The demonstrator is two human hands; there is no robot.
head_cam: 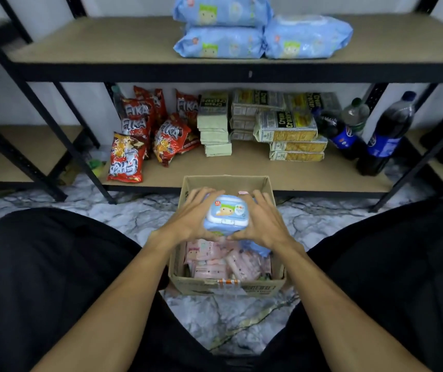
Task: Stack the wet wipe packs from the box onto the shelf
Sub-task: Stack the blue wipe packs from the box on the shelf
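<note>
I have the blue wipe pack [227, 214] clamped from both sides, with the left hand [188, 218] and right hand [262, 220] spread and curled round it, just above the cardboard box [225, 287]. Pink packs [215, 261] lie inside. A blue shape [256, 249] beside them may be another pack. Three blue packs [223, 42] sit on the upper shelf [107, 41].

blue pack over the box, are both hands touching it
Touching. The head view shows the left hand and right hand clasping opposite sides of the blue pack, fingers curled over its edges, no gap.
</note>
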